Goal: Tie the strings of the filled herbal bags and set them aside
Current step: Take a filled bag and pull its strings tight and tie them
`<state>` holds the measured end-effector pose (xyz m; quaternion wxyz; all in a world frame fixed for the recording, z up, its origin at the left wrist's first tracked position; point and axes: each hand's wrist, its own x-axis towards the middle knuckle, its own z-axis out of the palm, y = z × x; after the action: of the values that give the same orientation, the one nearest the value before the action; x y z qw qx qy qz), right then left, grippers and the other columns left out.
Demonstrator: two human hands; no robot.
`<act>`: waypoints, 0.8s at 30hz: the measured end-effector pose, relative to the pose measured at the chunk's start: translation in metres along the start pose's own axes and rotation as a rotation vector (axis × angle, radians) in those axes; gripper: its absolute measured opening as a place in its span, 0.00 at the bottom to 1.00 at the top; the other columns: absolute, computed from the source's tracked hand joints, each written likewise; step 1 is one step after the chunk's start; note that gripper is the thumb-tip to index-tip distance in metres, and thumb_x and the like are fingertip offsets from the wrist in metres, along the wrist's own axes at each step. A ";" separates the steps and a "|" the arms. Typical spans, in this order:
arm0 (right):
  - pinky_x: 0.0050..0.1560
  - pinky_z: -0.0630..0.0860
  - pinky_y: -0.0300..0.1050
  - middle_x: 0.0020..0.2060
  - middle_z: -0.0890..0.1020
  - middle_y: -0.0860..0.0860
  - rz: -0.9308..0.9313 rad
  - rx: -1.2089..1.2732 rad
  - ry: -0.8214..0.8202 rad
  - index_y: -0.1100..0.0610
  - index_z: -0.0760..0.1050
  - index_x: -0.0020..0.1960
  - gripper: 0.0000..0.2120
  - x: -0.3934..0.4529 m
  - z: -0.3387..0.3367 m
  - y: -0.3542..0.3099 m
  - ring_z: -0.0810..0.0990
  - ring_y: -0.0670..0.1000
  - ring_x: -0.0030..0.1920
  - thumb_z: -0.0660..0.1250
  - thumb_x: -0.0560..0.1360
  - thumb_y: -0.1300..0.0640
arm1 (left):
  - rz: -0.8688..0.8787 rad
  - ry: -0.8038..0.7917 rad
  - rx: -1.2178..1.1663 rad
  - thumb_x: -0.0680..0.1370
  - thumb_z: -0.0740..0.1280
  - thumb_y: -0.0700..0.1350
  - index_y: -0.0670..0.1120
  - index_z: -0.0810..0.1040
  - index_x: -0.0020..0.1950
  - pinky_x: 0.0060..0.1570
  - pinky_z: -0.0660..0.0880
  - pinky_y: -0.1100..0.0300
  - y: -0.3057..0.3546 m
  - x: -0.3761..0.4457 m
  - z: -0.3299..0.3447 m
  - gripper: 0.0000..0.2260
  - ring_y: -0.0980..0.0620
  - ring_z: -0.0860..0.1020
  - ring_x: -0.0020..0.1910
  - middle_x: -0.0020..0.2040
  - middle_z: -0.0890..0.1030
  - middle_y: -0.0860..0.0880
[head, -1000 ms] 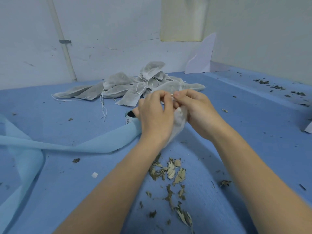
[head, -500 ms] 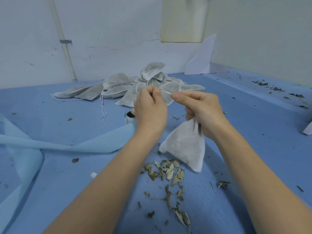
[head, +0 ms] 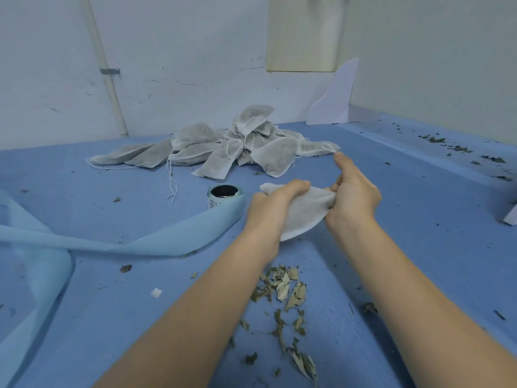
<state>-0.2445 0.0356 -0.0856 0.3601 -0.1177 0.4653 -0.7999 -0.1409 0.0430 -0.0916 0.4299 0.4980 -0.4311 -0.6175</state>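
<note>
While the white herbal bag [head: 303, 211] is held clear of the counter [head: 419, 247] between both hands, its long axis is seen to run roughly left to right, with the gathered neck at the right end and the wider bottom corner hanging down toward the near edge. The neck is pinched in the grip of the right hand [head: 354, 197], fingers curled round the bunched cloth and the thumb raised toward the far edge. The body of the bag is clamped under the curled fingers of the left hand [head: 270, 205], at the bag's left end. The pile of tied bags [head: 232, 144] lies well apart, farther toward the far edge and somewhat to the left; the left hand is judged the nearer to it, so any setting aside would be carried forward and leftward.

The drawstring of the held bag cannot be made out, and whether a knot has been closed cannot be told, the neck being hidden inside the right hand. The bag's far side is covered by the left fingers. Loose dried leaves [head: 282, 287] are scattered near the near edge.
</note>
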 end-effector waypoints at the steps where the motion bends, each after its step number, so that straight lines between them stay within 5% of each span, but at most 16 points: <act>1: 0.23 0.57 0.32 0.20 0.60 0.46 -0.006 -0.037 -0.009 0.54 0.60 0.28 0.23 0.001 0.000 0.000 0.58 0.47 0.20 0.73 0.69 0.57 | -0.009 -0.013 -0.062 0.57 0.74 0.56 0.41 0.73 0.64 0.54 0.75 0.51 0.000 0.002 -0.001 0.39 0.46 0.79 0.54 0.57 0.80 0.44; 6: 0.29 0.59 0.39 0.23 0.67 0.45 -0.070 -0.281 -0.230 0.53 0.65 0.27 0.19 0.005 -0.001 0.001 0.63 0.45 0.25 0.72 0.70 0.54 | 0.008 0.028 -0.210 0.69 0.75 0.44 0.36 0.74 0.62 0.56 0.76 0.50 -0.002 0.015 -0.009 0.25 0.43 0.81 0.51 0.55 0.81 0.40; 10: 0.34 0.66 0.40 0.28 0.77 0.45 -0.103 -0.405 -0.477 0.52 0.75 0.27 0.14 0.001 -0.001 0.001 0.73 0.45 0.29 0.72 0.70 0.54 | 0.004 -0.033 -0.280 0.73 0.72 0.45 0.37 0.77 0.58 0.53 0.78 0.49 0.000 0.017 -0.016 0.18 0.46 0.82 0.44 0.48 0.83 0.42; 19: 0.48 0.76 0.36 0.41 0.86 0.48 -0.209 -0.524 -0.775 0.50 0.85 0.38 0.01 -0.001 -0.009 -0.004 0.84 0.45 0.46 0.75 0.67 0.55 | -0.015 -0.148 -0.395 0.75 0.63 0.61 0.40 0.77 0.60 0.59 0.76 0.50 0.007 0.017 -0.023 0.26 0.44 0.81 0.53 0.54 0.82 0.41; 24: 0.46 0.77 0.37 0.39 0.85 0.49 -0.307 -0.634 -0.806 0.51 0.84 0.38 0.03 0.001 -0.011 -0.005 0.83 0.46 0.43 0.74 0.70 0.57 | 0.106 -0.075 -0.199 0.73 0.71 0.44 0.37 0.79 0.57 0.52 0.78 0.54 0.009 0.016 -0.026 0.16 0.46 0.82 0.48 0.52 0.83 0.41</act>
<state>-0.2533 0.0432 -0.0877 0.3359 -0.5853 0.4864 -0.5550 -0.1170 0.0227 -0.0898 0.4927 0.4061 -0.4093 -0.6518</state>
